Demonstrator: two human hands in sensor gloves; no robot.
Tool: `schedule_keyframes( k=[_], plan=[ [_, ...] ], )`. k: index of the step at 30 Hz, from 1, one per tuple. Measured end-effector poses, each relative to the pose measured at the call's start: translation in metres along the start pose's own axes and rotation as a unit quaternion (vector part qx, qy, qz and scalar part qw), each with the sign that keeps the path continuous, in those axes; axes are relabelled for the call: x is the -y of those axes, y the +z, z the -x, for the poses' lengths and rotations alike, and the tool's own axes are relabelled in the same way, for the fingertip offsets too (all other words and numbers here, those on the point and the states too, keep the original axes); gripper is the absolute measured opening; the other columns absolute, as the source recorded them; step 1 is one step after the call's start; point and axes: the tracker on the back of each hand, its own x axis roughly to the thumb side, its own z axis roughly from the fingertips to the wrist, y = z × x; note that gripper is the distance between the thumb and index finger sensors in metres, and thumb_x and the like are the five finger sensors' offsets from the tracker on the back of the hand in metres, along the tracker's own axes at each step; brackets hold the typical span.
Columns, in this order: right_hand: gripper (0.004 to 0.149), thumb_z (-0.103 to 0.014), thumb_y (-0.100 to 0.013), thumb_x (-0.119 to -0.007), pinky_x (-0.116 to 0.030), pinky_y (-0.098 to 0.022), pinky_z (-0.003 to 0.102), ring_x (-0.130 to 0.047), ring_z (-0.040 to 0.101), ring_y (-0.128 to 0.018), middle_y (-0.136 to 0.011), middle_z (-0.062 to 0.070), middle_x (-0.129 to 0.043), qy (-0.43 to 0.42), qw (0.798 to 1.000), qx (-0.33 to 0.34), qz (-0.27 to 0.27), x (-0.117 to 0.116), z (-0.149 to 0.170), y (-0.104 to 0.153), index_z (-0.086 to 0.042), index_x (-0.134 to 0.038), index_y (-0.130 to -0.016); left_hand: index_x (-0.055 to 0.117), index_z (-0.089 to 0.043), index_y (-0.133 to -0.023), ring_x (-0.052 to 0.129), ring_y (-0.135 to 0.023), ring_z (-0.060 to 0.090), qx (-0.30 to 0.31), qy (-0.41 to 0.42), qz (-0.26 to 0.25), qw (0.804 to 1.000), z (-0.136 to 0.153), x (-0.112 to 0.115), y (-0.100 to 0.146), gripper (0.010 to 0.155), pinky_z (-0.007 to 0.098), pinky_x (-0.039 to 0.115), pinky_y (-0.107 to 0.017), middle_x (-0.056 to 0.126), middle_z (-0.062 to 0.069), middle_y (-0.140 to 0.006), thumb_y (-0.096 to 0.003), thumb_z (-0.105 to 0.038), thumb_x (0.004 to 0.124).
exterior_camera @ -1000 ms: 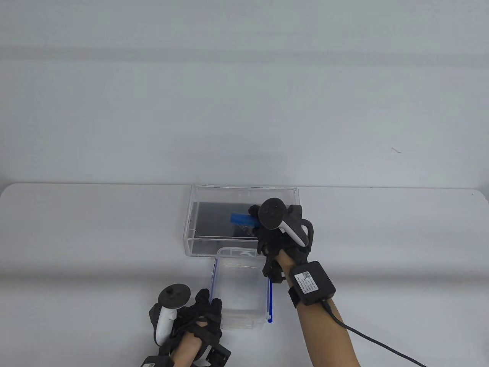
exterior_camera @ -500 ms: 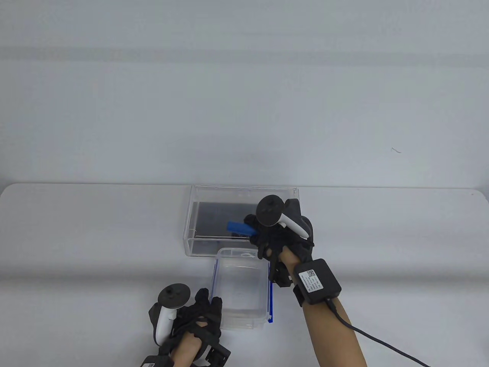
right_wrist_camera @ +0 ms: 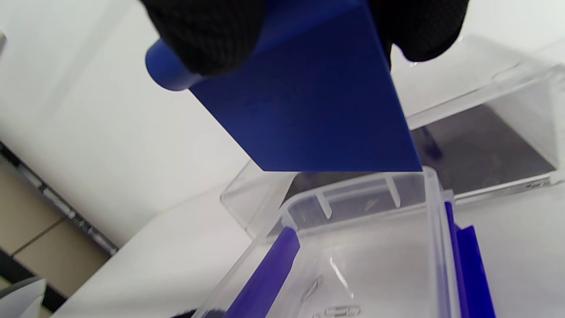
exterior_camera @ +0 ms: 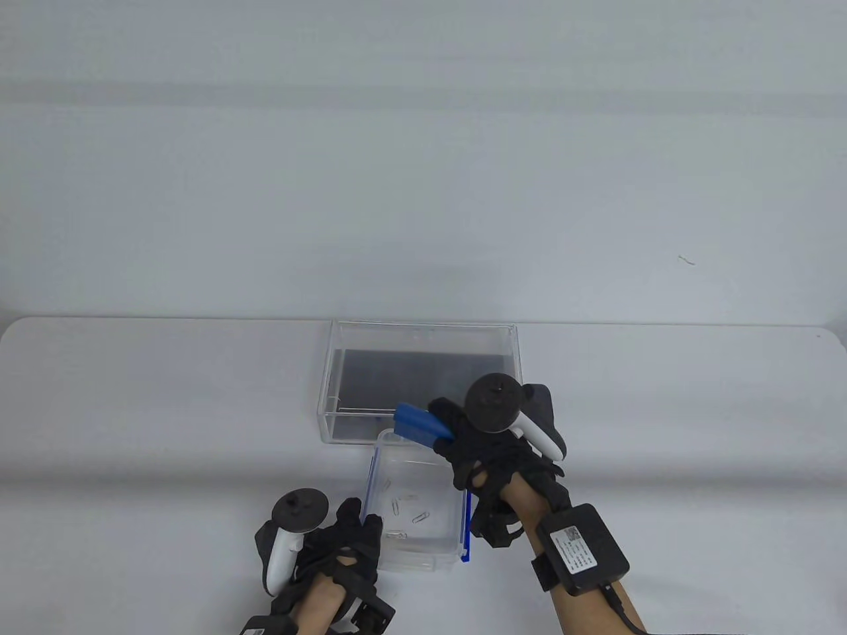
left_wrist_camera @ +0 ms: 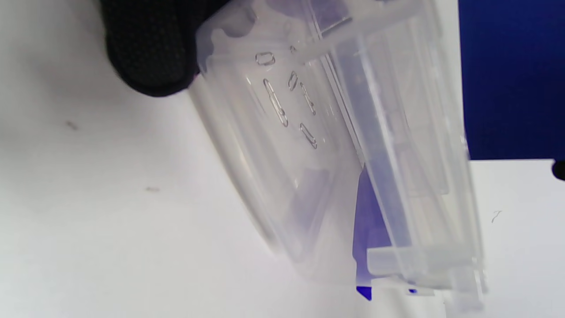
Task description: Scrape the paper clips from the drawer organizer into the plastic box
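Observation:
A clear drawer organizer [exterior_camera: 344, 370] with a dark floor stands at the table's middle. In front of it sits a translucent plastic box [exterior_camera: 380, 562] with blue clips; several paper clips [exterior_camera: 407, 509] lie inside it, also in the left wrist view [left_wrist_camera: 282, 106]. My right hand [exterior_camera: 476, 450] grips a blue scraper [exterior_camera: 417, 424] over the box's far rim; the wrist view shows its blade [right_wrist_camera: 309, 110] above the box [right_wrist_camera: 432, 212]. My left hand [exterior_camera: 344, 542] holds the box's near left corner, a finger [left_wrist_camera: 145, 48] against its wall.
A white table [exterior_camera: 132, 410] carries everything. A cable runs from my right wrist unit [exterior_camera: 582, 549] off the bottom edge. A blue latch [exterior_camera: 467, 529] lies along the box's right side.
My right hand drew the scraper out of the organizer toward me, over the box's far rim. Paper clips now lie in the box. The left hand stayed put.

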Motion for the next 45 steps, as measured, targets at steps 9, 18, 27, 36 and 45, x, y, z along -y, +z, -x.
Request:
schedule_keyframes(
  k=[9,18,27,36,45],
  plan=[
    [0.063,-0.029,-0.044,-0.069,-0.054,-0.069,0.053,-0.066,0.033,-0.087,-0.099,0.006,-0.059,-0.015,0.989,-0.055,0.136,0.003,0.047,0.069,-0.025,-0.040,-0.100,0.026,-0.013,-0.105,0.073,-0.077,0.053,0.030,-0.012,0.000,0.999,-0.003,-0.024,0.010,0.070,0.047,0.084,-0.050,0.044,0.026,-0.097,-0.0495,-0.043,0.056],
    [0.062,-0.029,-0.043,-0.075,-0.056,-0.068,0.053,-0.068,0.033,-0.087,-0.097,0.006,-0.061,-0.039,0.967,-0.120,0.223,-0.023,0.112,0.111,-0.024,-0.045,-0.098,0.031,-0.015,-0.105,0.075,-0.076,0.052,0.061,0.026,-0.032,0.997,-0.004,-0.049,0.017,0.069,0.047,0.084,-0.049,0.048,0.025,-0.097,-0.0493,-0.045,0.060],
    [0.061,-0.030,-0.043,-0.077,-0.057,-0.067,0.053,-0.068,0.033,-0.087,-0.097,0.005,-0.062,-0.032,0.966,-0.154,0.206,-0.031,0.138,0.120,-0.023,-0.046,-0.096,0.038,-0.016,-0.105,0.074,-0.076,0.052,0.090,0.051,-0.068,0.992,-0.008,-0.072,0.029,0.068,0.048,0.084,-0.048,0.050,0.024,-0.096,-0.0491,-0.046,0.063],
    [0.061,-0.032,-0.043,-0.076,-0.057,-0.068,0.052,-0.068,0.032,-0.087,-0.097,0.005,-0.061,-0.022,0.968,-0.145,0.203,-0.032,0.136,0.119,-0.023,-0.045,-0.096,0.045,-0.021,-0.105,0.076,-0.077,0.051,0.116,0.098,-0.189,0.970,0.003,-0.145,0.053,0.063,0.049,0.084,-0.048,0.052,0.022,-0.098,-0.0485,-0.040,0.065],
    [0.061,-0.032,-0.043,-0.076,-0.057,-0.068,0.053,-0.068,0.032,-0.087,-0.097,0.005,-0.062,-0.009,0.972,-0.134,0.194,-0.034,0.132,0.115,-0.023,-0.046,-0.096,0.052,-0.024,-0.104,0.077,-0.077,0.050,0.025,0.096,-0.309,0.946,0.057,-0.209,0.060,0.061,0.049,0.085,-0.047,0.054,0.021,-0.099,-0.0475,-0.039,0.067]
  ],
)
